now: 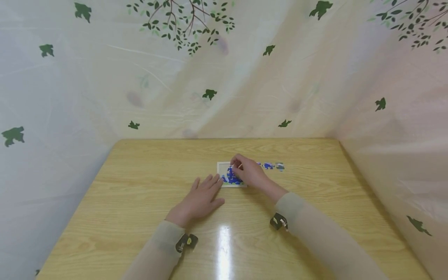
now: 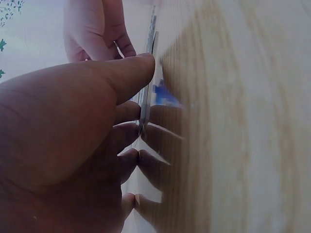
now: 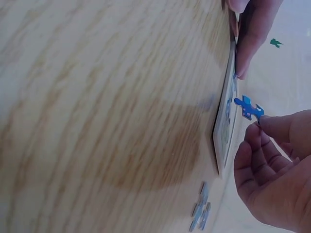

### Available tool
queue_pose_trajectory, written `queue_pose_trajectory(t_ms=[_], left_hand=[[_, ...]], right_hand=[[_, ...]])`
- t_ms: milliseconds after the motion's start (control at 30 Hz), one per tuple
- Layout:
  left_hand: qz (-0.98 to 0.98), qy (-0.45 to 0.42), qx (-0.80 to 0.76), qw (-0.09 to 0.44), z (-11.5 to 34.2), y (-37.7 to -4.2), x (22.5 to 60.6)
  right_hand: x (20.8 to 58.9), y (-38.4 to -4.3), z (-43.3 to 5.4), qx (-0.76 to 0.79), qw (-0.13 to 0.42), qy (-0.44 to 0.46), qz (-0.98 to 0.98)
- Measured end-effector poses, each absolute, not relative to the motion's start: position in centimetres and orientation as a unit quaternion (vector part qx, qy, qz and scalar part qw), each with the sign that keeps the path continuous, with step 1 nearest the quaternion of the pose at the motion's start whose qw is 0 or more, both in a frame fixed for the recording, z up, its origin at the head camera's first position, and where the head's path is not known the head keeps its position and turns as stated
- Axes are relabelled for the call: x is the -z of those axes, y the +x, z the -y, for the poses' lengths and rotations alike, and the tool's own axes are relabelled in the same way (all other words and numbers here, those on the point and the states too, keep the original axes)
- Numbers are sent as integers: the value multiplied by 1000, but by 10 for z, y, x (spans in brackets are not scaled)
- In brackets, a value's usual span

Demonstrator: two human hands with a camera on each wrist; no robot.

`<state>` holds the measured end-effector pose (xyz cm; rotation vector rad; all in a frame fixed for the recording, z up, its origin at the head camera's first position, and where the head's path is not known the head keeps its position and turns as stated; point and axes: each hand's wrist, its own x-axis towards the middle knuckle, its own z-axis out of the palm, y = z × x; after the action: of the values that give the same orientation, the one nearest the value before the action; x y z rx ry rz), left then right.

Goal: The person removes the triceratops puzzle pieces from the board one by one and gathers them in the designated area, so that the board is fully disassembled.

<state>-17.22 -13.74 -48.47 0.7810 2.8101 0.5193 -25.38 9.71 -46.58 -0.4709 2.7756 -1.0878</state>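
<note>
Blue jigsaw piece [image 3: 249, 108] pinched in right hand [image 1: 252, 173]; outstretched left hand [image 1: 200, 199] touches frame [image 1: 233, 186] beneath. Loose pinch could drop the piece.

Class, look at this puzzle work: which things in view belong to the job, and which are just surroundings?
Part of the job:
blue piece, pinched by the right hand
white-rimmed tray, left hand at its edge
pieces inside it
loose pieces

Just surroundings:
wood-grain table
leaf-patterned sheeting
wrist devices

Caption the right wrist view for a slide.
The right hand pinches a blue puzzle piece by the puzzle tray, the left hand at its edge, loose pieces lying on the table.
</note>
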Motion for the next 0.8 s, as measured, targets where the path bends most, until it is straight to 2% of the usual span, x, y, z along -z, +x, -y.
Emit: queue_pose_trajectory(t_ms=[800], left_hand=[[-942, 263, -185, 94, 137, -170, 479]], right_hand=[[444, -244, -143, 370, 48, -137, -918]])
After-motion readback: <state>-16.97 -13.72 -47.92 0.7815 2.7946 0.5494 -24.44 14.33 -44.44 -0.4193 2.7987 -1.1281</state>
